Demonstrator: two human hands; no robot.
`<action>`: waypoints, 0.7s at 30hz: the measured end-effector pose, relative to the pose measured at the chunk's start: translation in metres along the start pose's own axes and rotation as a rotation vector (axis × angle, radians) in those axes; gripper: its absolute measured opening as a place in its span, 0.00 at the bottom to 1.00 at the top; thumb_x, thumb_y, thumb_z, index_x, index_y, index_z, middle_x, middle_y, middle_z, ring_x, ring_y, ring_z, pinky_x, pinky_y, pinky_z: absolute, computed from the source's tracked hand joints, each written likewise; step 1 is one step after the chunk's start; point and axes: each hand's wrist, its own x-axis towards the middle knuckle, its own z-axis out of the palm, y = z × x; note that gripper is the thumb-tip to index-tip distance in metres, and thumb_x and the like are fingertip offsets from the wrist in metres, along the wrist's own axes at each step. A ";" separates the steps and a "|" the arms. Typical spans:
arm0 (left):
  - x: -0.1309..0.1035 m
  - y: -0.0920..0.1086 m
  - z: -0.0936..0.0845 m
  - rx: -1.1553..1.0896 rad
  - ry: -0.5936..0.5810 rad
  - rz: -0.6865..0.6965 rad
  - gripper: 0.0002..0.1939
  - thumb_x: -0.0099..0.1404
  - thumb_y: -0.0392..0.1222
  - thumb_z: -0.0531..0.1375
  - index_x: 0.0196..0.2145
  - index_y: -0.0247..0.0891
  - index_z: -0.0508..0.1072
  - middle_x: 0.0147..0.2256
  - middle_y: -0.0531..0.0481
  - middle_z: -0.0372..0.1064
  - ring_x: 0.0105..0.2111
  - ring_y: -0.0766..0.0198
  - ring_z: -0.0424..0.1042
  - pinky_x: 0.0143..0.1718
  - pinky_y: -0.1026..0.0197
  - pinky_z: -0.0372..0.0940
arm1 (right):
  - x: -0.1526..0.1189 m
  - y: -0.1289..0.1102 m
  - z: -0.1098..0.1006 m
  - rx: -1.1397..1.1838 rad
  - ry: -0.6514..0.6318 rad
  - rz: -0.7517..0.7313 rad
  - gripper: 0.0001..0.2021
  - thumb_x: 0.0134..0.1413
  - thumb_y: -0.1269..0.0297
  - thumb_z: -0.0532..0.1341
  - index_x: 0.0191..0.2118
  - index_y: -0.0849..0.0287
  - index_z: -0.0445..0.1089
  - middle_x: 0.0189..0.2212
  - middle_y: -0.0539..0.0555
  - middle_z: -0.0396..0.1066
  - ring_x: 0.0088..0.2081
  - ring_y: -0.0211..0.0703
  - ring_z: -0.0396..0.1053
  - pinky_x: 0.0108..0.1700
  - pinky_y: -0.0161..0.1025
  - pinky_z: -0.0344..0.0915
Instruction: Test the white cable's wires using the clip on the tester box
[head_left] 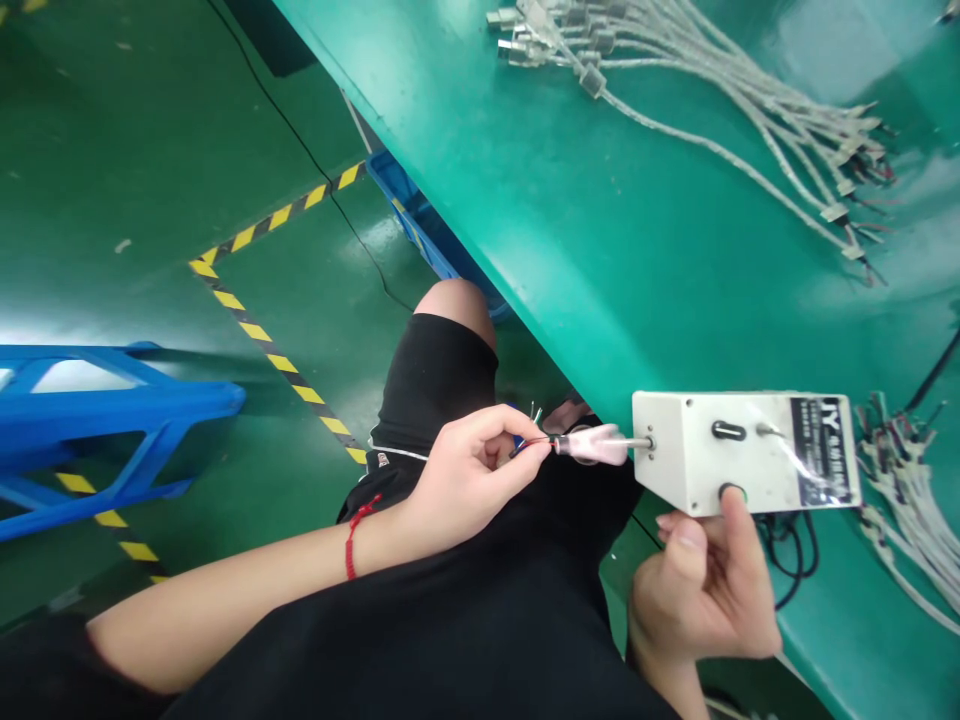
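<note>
Thin colored wires (534, 441) are pinched between the thumb and index finger of my left hand (480, 470). They run to a pinkish, blurred piece (596, 444) on the metal shaft (639, 442) of a white box-shaped machine (742, 455). The machine stands at the table's edge, with a black switch and a dark label on its top. My right hand (709, 575) is beside the machine's near side, its index finger on a round black button (732, 491) and its other fingers curled, holding nothing.
White cables with USB plugs (675, 60) lie across the green table (570, 230); another cable bundle (911, 500) is right of the machine. Black cord (802, 560) hangs beside it. A blue bin (420, 225) sits under the table edge, and a blue frame (112, 410) stands at left.
</note>
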 end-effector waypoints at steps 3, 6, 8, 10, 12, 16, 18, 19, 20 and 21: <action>0.000 0.000 0.000 0.000 0.000 0.002 0.05 0.70 0.42 0.66 0.39 0.38 0.78 0.38 0.44 0.75 0.35 0.62 0.74 0.34 0.61 0.68 | 0.000 -0.002 0.000 0.035 -0.013 0.031 0.19 0.57 0.67 0.68 0.55 0.62 0.79 0.25 0.54 0.73 0.22 0.44 0.69 0.24 0.43 0.65; -0.001 0.001 -0.001 0.008 -0.001 0.000 0.05 0.70 0.42 0.66 0.39 0.38 0.78 0.38 0.44 0.75 0.35 0.62 0.74 0.34 0.61 0.68 | -0.004 -0.007 -0.001 0.105 -0.034 0.076 0.23 0.57 0.69 0.68 0.59 0.60 0.76 0.28 0.54 0.75 0.23 0.43 0.69 0.24 0.42 0.64; -0.001 0.002 -0.002 0.015 0.003 0.000 0.05 0.70 0.42 0.66 0.39 0.38 0.78 0.38 0.45 0.75 0.33 0.63 0.73 0.32 0.62 0.67 | -0.006 -0.013 -0.002 0.165 -0.066 0.080 0.25 0.57 0.70 0.67 0.61 0.59 0.73 0.30 0.54 0.75 0.24 0.42 0.68 0.23 0.41 0.64; -0.002 0.005 -0.003 0.013 0.017 0.000 0.05 0.70 0.42 0.67 0.39 0.38 0.77 0.38 0.45 0.75 0.32 0.64 0.72 0.31 0.62 0.66 | -0.007 -0.021 -0.006 0.225 -0.167 0.078 0.26 0.58 0.71 0.66 0.63 0.58 0.71 0.31 0.54 0.75 0.25 0.42 0.69 0.22 0.40 0.66; -0.004 0.007 -0.004 0.002 0.034 0.000 0.05 0.69 0.41 0.67 0.39 0.38 0.77 0.37 0.46 0.74 0.33 0.65 0.72 0.32 0.63 0.66 | -0.005 -0.029 -0.010 0.267 -0.311 0.072 0.26 0.58 0.71 0.65 0.62 0.57 0.71 0.32 0.54 0.76 0.27 0.43 0.71 0.24 0.42 0.70; -0.008 0.012 -0.005 -0.019 0.043 0.014 0.04 0.70 0.40 0.66 0.38 0.38 0.77 0.38 0.46 0.74 0.34 0.64 0.72 0.31 0.63 0.65 | 0.001 -0.039 -0.013 0.275 -0.485 0.047 0.16 0.59 0.71 0.66 0.52 0.54 0.78 0.33 0.53 0.77 0.30 0.44 0.73 0.30 0.44 0.74; -0.011 0.015 -0.006 -0.013 0.042 0.028 0.03 0.69 0.39 0.66 0.39 0.38 0.77 0.38 0.46 0.74 0.34 0.64 0.72 0.30 0.64 0.64 | 0.002 -0.041 -0.010 0.294 -0.590 0.120 0.11 0.60 0.70 0.66 0.47 0.53 0.80 0.32 0.53 0.77 0.29 0.43 0.73 0.29 0.41 0.72; -0.012 0.016 -0.006 -0.007 0.039 0.034 0.03 0.69 0.39 0.66 0.39 0.38 0.77 0.38 0.46 0.74 0.33 0.64 0.72 0.30 0.64 0.64 | 0.001 -0.042 -0.007 0.311 -0.658 0.194 0.09 0.61 0.69 0.66 0.45 0.53 0.80 0.32 0.52 0.76 0.28 0.41 0.72 0.28 0.39 0.70; -0.013 0.017 -0.006 -0.001 0.036 0.039 0.03 0.70 0.39 0.66 0.39 0.38 0.77 0.38 0.46 0.74 0.32 0.65 0.71 0.29 0.64 0.63 | 0.000 -0.042 -0.004 0.333 -0.729 0.286 0.08 0.62 0.68 0.66 0.44 0.54 0.81 0.31 0.52 0.76 0.27 0.40 0.71 0.27 0.38 0.69; -0.014 0.018 -0.007 0.005 0.033 0.045 0.02 0.70 0.38 0.66 0.39 0.38 0.77 0.38 0.46 0.75 0.31 0.66 0.71 0.28 0.64 0.62 | -0.001 -0.042 0.000 0.359 -0.791 0.387 0.07 0.63 0.67 0.65 0.44 0.54 0.80 0.30 0.51 0.75 0.26 0.38 0.70 0.27 0.37 0.68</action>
